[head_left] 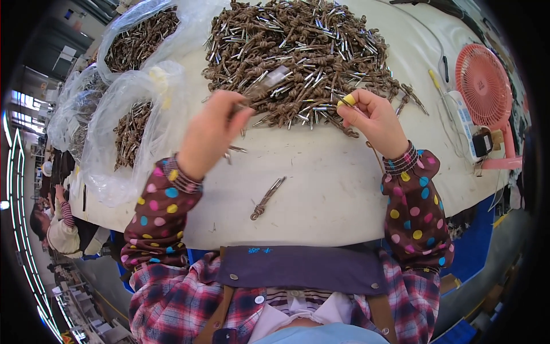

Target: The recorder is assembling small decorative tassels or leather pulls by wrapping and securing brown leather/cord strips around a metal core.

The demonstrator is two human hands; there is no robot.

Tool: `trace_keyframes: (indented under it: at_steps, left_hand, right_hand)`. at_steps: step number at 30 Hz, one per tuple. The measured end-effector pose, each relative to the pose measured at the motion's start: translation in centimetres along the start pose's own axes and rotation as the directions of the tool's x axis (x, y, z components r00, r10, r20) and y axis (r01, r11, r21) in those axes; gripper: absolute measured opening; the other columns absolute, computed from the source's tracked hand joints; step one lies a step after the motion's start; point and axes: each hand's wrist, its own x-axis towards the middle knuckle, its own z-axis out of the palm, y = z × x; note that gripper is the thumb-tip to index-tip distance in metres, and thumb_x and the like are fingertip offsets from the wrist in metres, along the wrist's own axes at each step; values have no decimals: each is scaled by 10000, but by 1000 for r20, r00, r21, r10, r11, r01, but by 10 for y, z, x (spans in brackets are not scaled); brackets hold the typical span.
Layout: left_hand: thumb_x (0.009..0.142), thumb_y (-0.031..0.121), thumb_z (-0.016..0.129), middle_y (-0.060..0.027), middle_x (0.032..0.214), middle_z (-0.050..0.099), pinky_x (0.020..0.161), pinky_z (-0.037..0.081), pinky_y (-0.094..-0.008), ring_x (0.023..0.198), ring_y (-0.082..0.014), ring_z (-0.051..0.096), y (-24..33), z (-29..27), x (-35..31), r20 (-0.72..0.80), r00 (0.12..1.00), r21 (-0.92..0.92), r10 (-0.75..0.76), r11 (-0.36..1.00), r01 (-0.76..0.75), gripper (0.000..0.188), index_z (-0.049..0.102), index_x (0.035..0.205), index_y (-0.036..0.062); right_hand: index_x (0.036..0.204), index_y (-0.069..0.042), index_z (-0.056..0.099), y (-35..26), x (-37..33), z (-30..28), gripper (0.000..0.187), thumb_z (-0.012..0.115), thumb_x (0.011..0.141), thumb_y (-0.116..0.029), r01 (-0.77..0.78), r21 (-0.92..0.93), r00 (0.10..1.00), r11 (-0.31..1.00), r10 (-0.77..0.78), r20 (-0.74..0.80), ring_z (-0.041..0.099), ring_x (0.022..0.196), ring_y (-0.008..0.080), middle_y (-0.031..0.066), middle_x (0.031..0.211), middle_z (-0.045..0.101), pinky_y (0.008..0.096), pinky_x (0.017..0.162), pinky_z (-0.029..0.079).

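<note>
A large heap of brown cords with silver metal tips (298, 57), knotted into small bundles, lies in front of my hands. My right hand (375, 120), with yellow tape round a finger, is at the heap's near right edge. Its thumb and finger are pinched on a thin brown cord (375, 156), part of which hangs down by the wrist. My left hand (209, 135) is raised at the heap's left edge, fingers curled and smeared by motion; what it holds, if anything, is unclear. Between my forearms one knotted cord bundle (264, 200) lies alone on the pale tabletop (321, 189).
On the left stand clear plastic bags (94, 155) with more cord bundles. A pink fan (484, 86) and a white power strip (463, 123) with a plugged-in black adapter stand on the right. Farther left, another person (63, 235) sits.
</note>
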Motion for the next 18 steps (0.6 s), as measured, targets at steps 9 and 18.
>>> trace_keyframes:
  at_steps: [9, 18]
  left_hand:
    - [884, 160, 634, -116, 1013, 596, 712, 487, -363, 862, -260, 601, -122, -174, -42, -358, 932, 771, -67, 542, 335, 221, 574, 1072, 60]
    - [825, 254, 696, -70, 837, 594, 638, 488, -324, 704, -224, 597, 7, -29, -65, 446, 882, -48, -151, 980, 192, 267, 593, 980, 62]
  right_hand:
    - [896, -20, 585, 4, -4, 23, 174, 674, 862, -165, 33, -167, 999, 985, -26, 47, 488, 580, 44, -14, 650, 537, 210, 515, 380]
    - [1035, -81, 561, 2, -31, 90, 305, 686, 757, -69, 452, -372, 811, 810, -200, 550, 625, 728, 289, 62, 850, 633, 351, 636, 507]
